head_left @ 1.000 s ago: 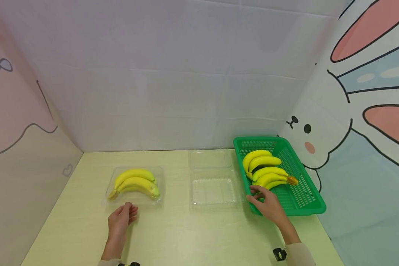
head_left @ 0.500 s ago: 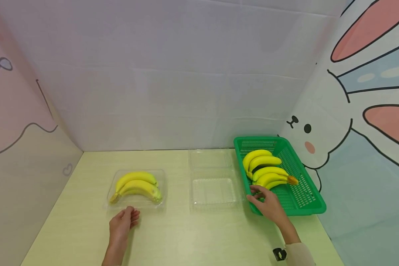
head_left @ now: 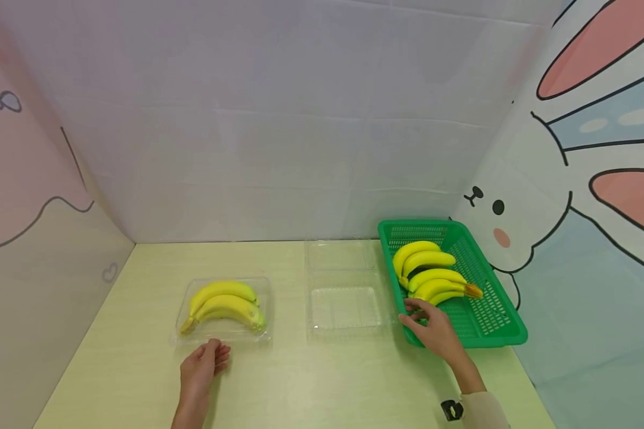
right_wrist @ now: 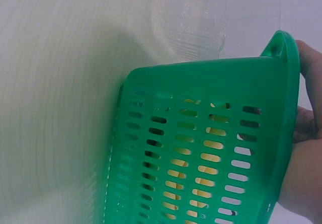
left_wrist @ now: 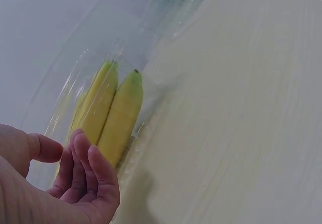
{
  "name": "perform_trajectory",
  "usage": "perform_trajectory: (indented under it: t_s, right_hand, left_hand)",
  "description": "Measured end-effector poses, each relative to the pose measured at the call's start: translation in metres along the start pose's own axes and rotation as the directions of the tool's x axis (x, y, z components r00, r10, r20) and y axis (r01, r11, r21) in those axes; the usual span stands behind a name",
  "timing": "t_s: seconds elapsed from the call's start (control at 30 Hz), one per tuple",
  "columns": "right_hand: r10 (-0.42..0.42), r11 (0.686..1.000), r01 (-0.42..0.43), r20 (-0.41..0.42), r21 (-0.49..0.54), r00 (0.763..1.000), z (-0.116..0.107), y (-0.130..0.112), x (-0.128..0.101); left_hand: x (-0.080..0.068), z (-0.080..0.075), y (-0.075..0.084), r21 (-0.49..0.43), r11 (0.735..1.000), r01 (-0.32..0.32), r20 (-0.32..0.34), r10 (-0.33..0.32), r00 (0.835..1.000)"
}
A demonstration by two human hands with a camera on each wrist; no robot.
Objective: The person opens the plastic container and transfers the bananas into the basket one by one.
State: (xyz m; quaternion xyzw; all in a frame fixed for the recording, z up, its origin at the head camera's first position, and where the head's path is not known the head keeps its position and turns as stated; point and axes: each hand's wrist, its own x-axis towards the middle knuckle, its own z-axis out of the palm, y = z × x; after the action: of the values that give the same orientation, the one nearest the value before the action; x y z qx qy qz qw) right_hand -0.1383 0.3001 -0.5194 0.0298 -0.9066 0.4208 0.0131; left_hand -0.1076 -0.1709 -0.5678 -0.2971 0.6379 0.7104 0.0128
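My left hand (head_left: 204, 364) pinches the near edge of a clear plastic clamshell box (head_left: 268, 292) on the left of the table. Two yellow bananas (head_left: 233, 307) show inside it, and in the left wrist view clear plastic passes over the bananas (left_wrist: 121, 118). My right hand (head_left: 433, 332) rests at the left rim of a green basket (head_left: 507, 322), fingers loosely curled with nothing between them. Several more bananas (head_left: 432, 259) lie in that basket in two bunches. From the right wrist view, the basket's slotted wall (right_wrist: 201, 83) hides part of the right hand's fingers.
A second clear clamshell box (head_left: 346, 307) lies unfolded between the two hands, its lid half toward the back wall. A pale wall (head_left: 247, 149) stands behind the wooden table (head_left: 311, 387). Cartoon-printed sheets (head_left: 515, 232) hang at the right and left.
The left hand and the box of bananas have slid a little toward me and to the right. My right hand and the basket have stayed in place.
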Motion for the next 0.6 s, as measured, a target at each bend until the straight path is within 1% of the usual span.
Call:
perform_trajectory:
  t_s: [0.37, 0.6]
  right_hand:
    - [-0.013, 1.000, 0.013, -0.004, 0.003, 1.000, -0.001, -0.001, -0.001]
    - [0.005, 1.000, -0.005, -0.002, -0.005, 1.000, 0.001, 0.001, 0.001]
  left_hand:
    - [-0.012, 0.001, -0.003, 0.022, 1.000, 0.003, 0.005, -0.004, 1.000]
    - [-0.012, 0.004, -0.010, -0.014, 1.000, 0.013, -0.003, -0.013, 1.000]
